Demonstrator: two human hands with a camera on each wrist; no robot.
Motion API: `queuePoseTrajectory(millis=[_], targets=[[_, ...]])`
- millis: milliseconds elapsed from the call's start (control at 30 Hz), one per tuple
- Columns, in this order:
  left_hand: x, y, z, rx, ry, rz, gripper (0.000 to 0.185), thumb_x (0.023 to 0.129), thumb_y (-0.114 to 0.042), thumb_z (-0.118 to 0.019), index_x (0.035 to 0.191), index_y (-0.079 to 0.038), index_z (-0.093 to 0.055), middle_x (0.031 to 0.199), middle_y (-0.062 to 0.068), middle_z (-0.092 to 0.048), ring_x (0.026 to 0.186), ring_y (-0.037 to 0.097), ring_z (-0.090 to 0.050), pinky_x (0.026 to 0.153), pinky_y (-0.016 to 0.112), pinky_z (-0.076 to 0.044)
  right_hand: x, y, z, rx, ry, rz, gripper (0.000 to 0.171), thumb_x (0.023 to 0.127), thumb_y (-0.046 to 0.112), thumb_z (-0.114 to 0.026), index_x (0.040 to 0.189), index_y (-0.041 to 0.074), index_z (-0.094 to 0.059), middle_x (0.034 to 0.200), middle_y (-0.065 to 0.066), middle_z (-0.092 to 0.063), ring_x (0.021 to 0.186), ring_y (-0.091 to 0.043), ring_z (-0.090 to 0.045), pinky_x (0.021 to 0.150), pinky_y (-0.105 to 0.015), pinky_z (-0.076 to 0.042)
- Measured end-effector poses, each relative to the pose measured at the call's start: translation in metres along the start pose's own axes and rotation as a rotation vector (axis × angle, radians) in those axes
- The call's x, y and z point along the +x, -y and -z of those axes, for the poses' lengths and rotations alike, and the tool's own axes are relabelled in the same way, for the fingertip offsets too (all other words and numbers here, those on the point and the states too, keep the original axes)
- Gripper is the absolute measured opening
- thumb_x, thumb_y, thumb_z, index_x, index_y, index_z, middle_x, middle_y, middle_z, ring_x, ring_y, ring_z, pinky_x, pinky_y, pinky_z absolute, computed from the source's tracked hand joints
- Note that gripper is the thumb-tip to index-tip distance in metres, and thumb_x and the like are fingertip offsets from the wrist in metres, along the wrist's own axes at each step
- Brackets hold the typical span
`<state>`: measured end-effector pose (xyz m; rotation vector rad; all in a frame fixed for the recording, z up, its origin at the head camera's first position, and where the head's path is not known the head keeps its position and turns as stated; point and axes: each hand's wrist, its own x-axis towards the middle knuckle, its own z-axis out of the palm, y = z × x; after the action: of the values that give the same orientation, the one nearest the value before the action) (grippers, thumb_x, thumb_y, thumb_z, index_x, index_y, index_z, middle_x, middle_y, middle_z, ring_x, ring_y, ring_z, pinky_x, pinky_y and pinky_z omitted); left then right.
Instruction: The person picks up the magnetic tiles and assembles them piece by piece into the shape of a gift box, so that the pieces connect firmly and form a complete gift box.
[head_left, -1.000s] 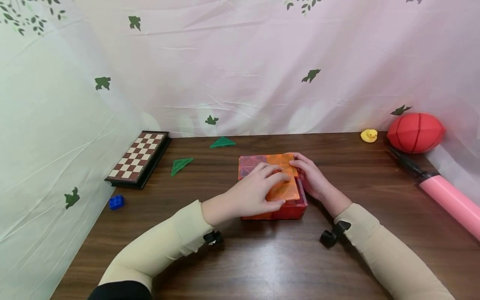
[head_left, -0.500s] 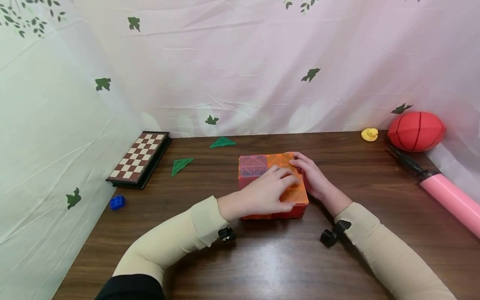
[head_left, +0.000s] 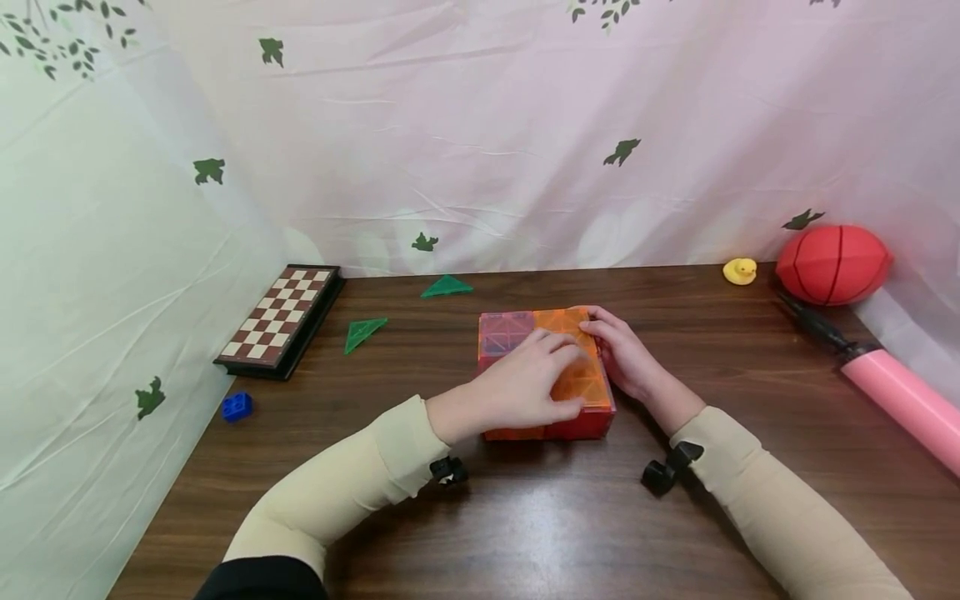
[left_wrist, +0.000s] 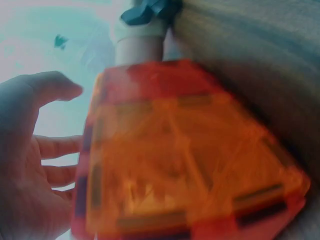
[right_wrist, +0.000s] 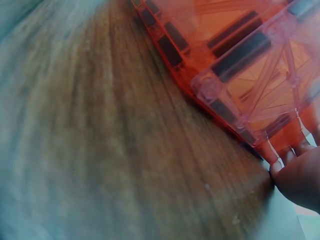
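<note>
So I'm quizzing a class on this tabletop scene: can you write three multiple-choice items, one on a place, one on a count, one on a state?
1. Where is the chessboard?
A. far left of the table
B. beside the red ball
C. under the tile box

2. How many loose green triangle tiles lie on the table?
A. one
B. two
C. four

3. What is the left hand doing?
A. hanging idle
B. resting on top of the orange tile box
C. holding the pink pump

Answers: 1 A, it sits by the left curtain. 2 B, green triangles at and. 3 B, its fingers lie on the box's top.
</note>
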<state>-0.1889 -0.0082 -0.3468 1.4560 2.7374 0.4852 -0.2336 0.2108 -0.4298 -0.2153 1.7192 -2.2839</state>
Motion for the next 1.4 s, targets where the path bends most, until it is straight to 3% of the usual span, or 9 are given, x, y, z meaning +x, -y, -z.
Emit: queuePoseTrajectory(millis=[200,400,600,700,800,933,1067,1233,1400], targets=[[-0.015,0.036,0.016,-0.192,-0.204,0.123,0.044,0.098,-0.027,-0.065,0.134,-0.003,-0.060,0.136,0.011,-0.058,0.128,0.026,-0.049,0.110,0.040,-0.036,-0.004,0.005,0.000,-0.064,-0.012,-0.039,0.040,0.108,0.024,-0.051,0.145,0.011,-0.045,0.133,-0.006,-0.055,0.114,-0.015,-0.060,0.092,-0.028,-0.053],[-0.034,0.086,0.009,-0.433,-0.339,0.336,0.041,0.103,-0.022,-0.060,0.139,-0.004,-0.057,0.138,0.013,-0.058,0.121,0.027,-0.056,0.104,0.042,-0.045,-0.023,0.009,0.003,-0.165,-0.019,-0.052,0.062,0.109,0.032,-0.048,0.161,0.009,-0.024,0.162,-0.014,-0.027,0.141,-0.023,-0.038,0.105,-0.023,-0.042],[-0.042,0.114,-0.013,-0.835,-0.299,0.536,0.043,0.107,-0.028,-0.052,0.144,-0.005,-0.054,0.143,0.013,-0.056,0.131,0.028,-0.053,0.109,0.047,-0.042,-0.063,0.011,0.008,-0.265,0.052,-0.076,0.060,0.110,0.033,-0.043,0.161,0.006,-0.022,0.163,-0.019,-0.024,0.141,-0.019,-0.037,0.102,-0.023,-0.044],[-0.044,0.122,-0.020,-1.091,-0.241,0.572,0.046,0.109,-0.030,-0.048,0.146,-0.004,-0.051,0.146,0.014,-0.053,0.135,0.029,-0.049,0.113,0.048,-0.037,-0.081,0.008,0.012,-0.311,0.114,-0.063,0.059,0.110,0.022,-0.045,0.160,0.004,-0.021,0.163,-0.023,-0.022,0.138,-0.012,-0.040,0.101,-0.022,-0.044],[-0.045,0.126,-0.025,-1.264,-0.193,0.574,0.046,0.110,-0.029,-0.046,0.149,-0.004,-0.047,0.148,0.016,-0.051,0.137,0.030,-0.048,0.114,0.048,-0.036,-0.094,0.004,0.013,-0.389,0.148,-0.046,0.063,0.106,0.014,-0.054,0.160,0.004,-0.022,0.163,-0.024,-0.023,0.143,-0.020,-0.038,0.101,-0.020,-0.043],[-0.048,0.128,-0.029,-1.343,-0.169,0.562,0.046,0.111,-0.025,-0.045,0.151,-0.004,-0.044,0.150,0.016,-0.049,0.138,0.030,-0.047,0.114,0.047,-0.036,-0.100,-0.001,0.008,-0.516,0.127,-0.026,0.074,0.098,0.013,-0.068,0.158,0.005,-0.026,0.161,-0.023,-0.028,0.145,-0.041,-0.032,0.100,-0.017,-0.041],[-0.050,0.130,-0.032,-1.350,-0.166,0.561,0.046,0.111,-0.025,-0.044,0.152,-0.004,-0.044,0.151,0.016,-0.048,0.138,0.030,-0.046,0.114,0.047,-0.036,-0.099,-0.003,0.005,-0.568,0.106,-0.016,0.076,0.096,0.014,-0.072,0.157,0.004,-0.028,0.160,-0.024,-0.031,0.143,-0.048,-0.033,0.098,-0.017,-0.042],[-0.057,0.129,-0.032,-1.351,-0.178,0.565,0.044,0.110,-0.022,-0.044,0.151,-0.003,-0.045,0.151,0.016,-0.047,0.138,0.031,-0.046,0.113,0.048,-0.037,-0.096,0.000,0.009,-0.565,0.117,-0.034,0.076,0.097,0.017,-0.071,0.158,0.003,-0.028,0.159,-0.024,-0.033,0.142,-0.044,-0.036,0.099,-0.018,-0.042],[-0.073,0.125,-0.033,-1.340,-0.183,0.538,0.043,0.110,-0.015,-0.043,0.150,0.001,-0.042,0.148,0.020,-0.048,0.137,0.032,-0.046,0.111,0.049,-0.039,-0.094,0.005,0.018,-0.468,0.100,-0.103,0.069,0.100,0.018,-0.067,0.157,0.003,-0.032,0.158,-0.022,-0.035,0.135,-0.025,-0.049,0.097,-0.025,-0.049]])
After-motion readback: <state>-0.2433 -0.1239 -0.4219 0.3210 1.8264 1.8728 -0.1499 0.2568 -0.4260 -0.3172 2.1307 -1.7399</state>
